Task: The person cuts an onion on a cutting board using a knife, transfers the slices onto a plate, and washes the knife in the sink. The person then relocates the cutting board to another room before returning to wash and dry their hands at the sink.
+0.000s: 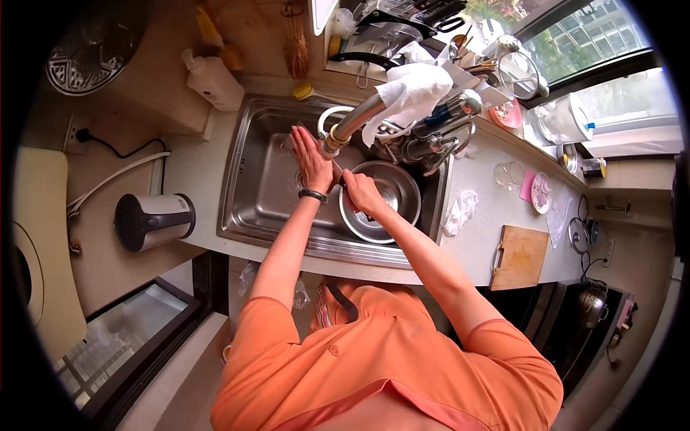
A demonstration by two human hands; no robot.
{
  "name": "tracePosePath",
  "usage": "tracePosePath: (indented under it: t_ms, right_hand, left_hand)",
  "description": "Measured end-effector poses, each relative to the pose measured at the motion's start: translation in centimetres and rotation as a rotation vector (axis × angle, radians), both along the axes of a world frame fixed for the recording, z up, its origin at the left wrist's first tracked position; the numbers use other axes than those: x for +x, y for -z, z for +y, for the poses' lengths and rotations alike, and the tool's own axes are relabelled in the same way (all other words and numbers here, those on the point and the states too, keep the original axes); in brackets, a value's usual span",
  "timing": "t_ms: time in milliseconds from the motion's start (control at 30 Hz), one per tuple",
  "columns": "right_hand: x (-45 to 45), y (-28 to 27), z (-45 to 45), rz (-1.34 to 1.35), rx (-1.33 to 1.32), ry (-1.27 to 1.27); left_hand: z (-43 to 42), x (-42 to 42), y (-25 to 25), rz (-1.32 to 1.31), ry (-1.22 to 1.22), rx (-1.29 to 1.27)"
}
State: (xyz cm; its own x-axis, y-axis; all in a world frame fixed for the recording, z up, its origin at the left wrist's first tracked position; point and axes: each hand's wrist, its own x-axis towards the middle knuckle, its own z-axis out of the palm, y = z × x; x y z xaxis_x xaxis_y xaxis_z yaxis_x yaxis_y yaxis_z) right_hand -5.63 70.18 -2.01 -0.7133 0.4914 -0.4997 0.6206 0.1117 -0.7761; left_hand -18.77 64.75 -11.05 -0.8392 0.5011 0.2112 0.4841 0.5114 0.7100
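Under the tap (352,126), over the steel sink (262,169), my left hand (313,164) lies flat with fingers stretched out along a flat, blade-like piece. That piece seems to be a knife (336,172), mostly hidden between my hands. My right hand (363,192) is closed around its handle end. Just below my right hand sits a round metal basin (410,197) in the right half of the sink. A white cloth (410,90) is draped over the tap's neck.
An electric kettle (154,221) stands left of the sink, and a white bottle (214,82) behind it. To the right are a crumpled white cloth (460,212), a glass (509,174) and a wooden cutting board (523,256). A knife rack (392,36) stands behind the tap.
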Motion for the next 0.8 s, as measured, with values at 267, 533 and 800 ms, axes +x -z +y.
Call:
tracePosePath:
  t_ms: [267, 533, 800]
  right_hand:
    - [-0.7, 1.5, 1.0, -0.012, -0.124, 0.119]
    - [-0.1, 0.9, 0.5, -0.05, 0.719, -0.306]
    - [-2.0, 2.5, -0.4, 0.203, 1.052, -0.464]
  left_hand:
    - [-3.5, 2.8, 0.7, -0.011, 0.281, -0.001]
    - [-11.4, 0.9, 2.5, -0.096, -0.1, -0.045]
    - [-8.8, 2.8, -0.1, 0.013, 0.4, -0.11]
